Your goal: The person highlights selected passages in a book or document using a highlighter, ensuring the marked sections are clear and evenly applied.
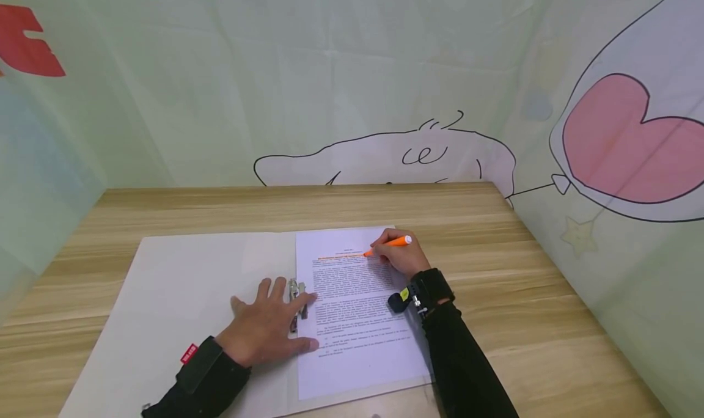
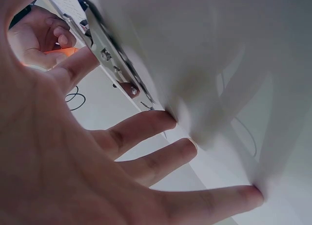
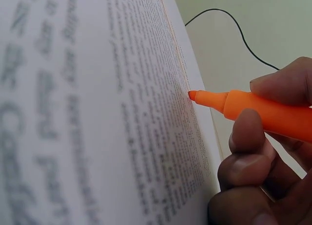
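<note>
My right hand (image 1: 404,256) pinches an orange highlighter (image 1: 398,241) near the top of a printed sheet (image 1: 357,369). In the right wrist view the orange tip of the highlighter (image 3: 209,99) meets the page at the end of a thin orange line. That line (image 1: 338,257) runs along one row of text from the left margin to the tip. My left hand (image 1: 266,326) lies spread over the spine side of an opened white folder (image 1: 181,283), its thumb and index finger reaching onto the sheet's left edge. Beside those fingers sits the folder's metal clip (image 2: 117,64), partly covered.
The folder lies on a wood-grain table (image 1: 528,320), whose back edge meets a pale printed curtain (image 1: 308,88). Dark bands are strapped round both wrists, and a small black device (image 1: 398,302) hangs from the right wristband over the sheet.
</note>
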Available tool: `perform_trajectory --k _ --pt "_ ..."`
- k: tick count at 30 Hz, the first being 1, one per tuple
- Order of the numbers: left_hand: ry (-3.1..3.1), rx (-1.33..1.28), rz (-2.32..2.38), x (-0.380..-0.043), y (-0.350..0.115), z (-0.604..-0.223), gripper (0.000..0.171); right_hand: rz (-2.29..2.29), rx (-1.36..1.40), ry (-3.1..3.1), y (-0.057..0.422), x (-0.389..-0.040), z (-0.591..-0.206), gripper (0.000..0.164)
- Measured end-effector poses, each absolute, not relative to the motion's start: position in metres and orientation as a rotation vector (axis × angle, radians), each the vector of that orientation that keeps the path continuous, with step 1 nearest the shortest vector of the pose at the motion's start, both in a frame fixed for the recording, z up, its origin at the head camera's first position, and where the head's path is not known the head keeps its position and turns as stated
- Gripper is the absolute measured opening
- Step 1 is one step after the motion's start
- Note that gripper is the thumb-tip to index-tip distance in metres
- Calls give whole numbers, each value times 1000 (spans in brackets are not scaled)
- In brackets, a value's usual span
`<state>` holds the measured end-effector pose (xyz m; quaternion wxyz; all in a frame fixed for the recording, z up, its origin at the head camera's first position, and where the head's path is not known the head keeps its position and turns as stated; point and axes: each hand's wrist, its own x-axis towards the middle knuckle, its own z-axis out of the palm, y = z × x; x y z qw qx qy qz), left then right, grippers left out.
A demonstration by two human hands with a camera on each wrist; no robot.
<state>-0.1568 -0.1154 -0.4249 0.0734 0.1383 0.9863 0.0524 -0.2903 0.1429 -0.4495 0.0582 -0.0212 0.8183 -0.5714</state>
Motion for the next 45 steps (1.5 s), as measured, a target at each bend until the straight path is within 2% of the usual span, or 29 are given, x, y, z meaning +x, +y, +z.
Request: perform_trajectory --k 45 --pt "2935 401 203 -156 -115 -425 82 -1732 -94 2523 145 -292 -452 17"
